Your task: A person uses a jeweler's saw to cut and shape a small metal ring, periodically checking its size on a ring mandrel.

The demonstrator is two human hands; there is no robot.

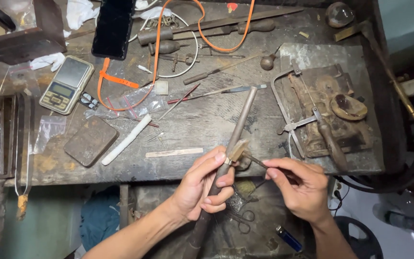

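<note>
Left hand [202, 184] is wrapped around a long tapered grey metal rod [235, 132], fingers curled tight on its lower half, thumb and forefinger pressing a small ring-like piece [228, 160] against the shaft. The rod slants up and away over the worn, scarred wooden table [202, 124], its tip near a slim flat file [216, 92]. Right hand [300, 184] comes in from the side, fingers pinched together on a thin dark metal tool [255, 159], whose tip meets a pale wooden bench peg [239, 149] just beside the rod. Off to the right lies a metal-framed jeweller's saw with a wooden handle [307, 124] on a rusty plate. Far left, a silver pocket scale [66, 85]; near it, a white stick [126, 139]. Down low, a blue lighter [288, 238].
</note>
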